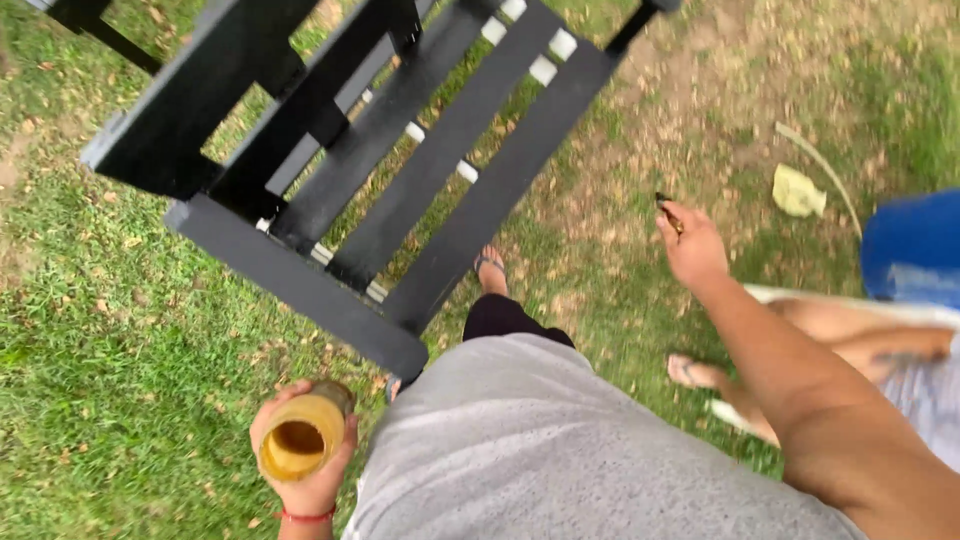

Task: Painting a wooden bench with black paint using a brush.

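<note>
My left hand (pixel 305 470) is at the bottom left, wrapped around a round yellowish jar (pixel 297 440) whose open mouth faces up. It hangs just below the front rail of a black-painted slatted wooden chair (pixel 430 150). My right hand (pixel 690 245) is stretched out over the bare ground at the right, pinching a small dark thin object (pixel 665 207) between its fingers. My grey shirt fills the bottom middle, and my sandalled foot (pixel 490 268) shows beneath the chair's edge.
Another person's bare leg and sandalled foot (pixel 700 373) stand close on the right, beside a blue container (pixel 912 245). A crumpled yellow scrap (pixel 797 190) and a pale curved strip (pixel 820 160) lie on the dirt. Grass with dry leaves covers the left side.
</note>
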